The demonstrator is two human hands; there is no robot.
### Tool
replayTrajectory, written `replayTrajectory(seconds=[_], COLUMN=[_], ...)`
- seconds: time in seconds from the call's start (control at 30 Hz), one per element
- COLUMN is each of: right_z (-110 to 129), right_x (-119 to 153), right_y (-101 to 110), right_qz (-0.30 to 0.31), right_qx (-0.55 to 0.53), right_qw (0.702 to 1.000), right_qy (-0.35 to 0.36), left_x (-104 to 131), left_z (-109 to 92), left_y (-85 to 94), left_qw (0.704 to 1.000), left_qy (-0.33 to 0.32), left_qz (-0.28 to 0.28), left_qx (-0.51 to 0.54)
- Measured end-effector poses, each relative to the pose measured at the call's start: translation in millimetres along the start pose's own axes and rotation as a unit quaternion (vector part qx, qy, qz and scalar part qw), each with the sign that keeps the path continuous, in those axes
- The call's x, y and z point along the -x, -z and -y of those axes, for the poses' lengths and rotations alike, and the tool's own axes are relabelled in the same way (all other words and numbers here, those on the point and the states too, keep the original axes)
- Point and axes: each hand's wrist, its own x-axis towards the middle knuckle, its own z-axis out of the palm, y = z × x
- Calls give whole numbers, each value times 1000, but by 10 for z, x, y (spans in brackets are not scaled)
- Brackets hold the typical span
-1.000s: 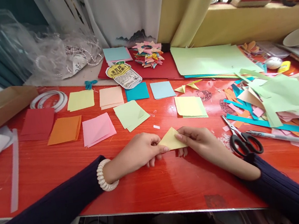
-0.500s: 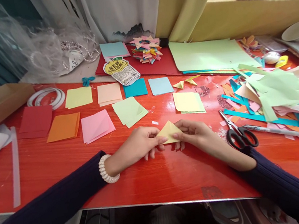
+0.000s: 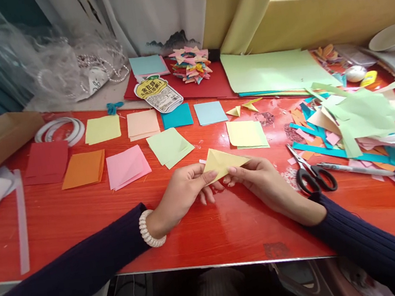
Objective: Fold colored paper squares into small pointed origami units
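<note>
A pale yellow sheet of paper (image 3: 221, 161), folded into a triangle, is held above the red table (image 3: 196, 241). My left hand (image 3: 191, 183) pinches its left part, thumb on top and fingers curled beneath. On the other side, my right hand (image 3: 256, 179) grips the right part with its thumb near the lower edge. Just beyond the hands lie a light green paper stack (image 3: 171, 147) and a yellow stack (image 3: 245, 134) with green under it. Two small folded yellow pieces (image 3: 234, 112) rest farther back.
Paper stacks in red (image 3: 47, 162), orange (image 3: 83, 169) and pink (image 3: 128, 166) lie at left. Black-handled scissors (image 3: 313, 175) and a pen (image 3: 355, 168) sit by my right forearm, before a heap of paper scraps (image 3: 365, 114). A folded-paper ring model (image 3: 191, 64) stands at the back.
The yellow triangle has been lifted slightly and turned, so its peak now points up and left and its right corner reaches over my right hand. Both hands still hold it.
</note>
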Motion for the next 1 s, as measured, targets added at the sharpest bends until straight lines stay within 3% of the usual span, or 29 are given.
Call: replayTrajectory(seconds=[0.2, 0.47, 1.0], right_z=[1, 2, 6], right_x=[-1, -14, 23], right_y=[30, 34, -2], right_qz=[-33, -22, -41], right_qx=[57, 86, 66], right_qw=[998, 996, 997], right_qy=[-18, -27, 2], left_x=[-31, -15, -30], left_z=[34, 1, -2], left_y=[42, 28, 31], left_qw=[997, 993, 993], left_qy=[-9, -63, -49], left_qz=[43, -39, -78], left_qx=[-65, -87, -80])
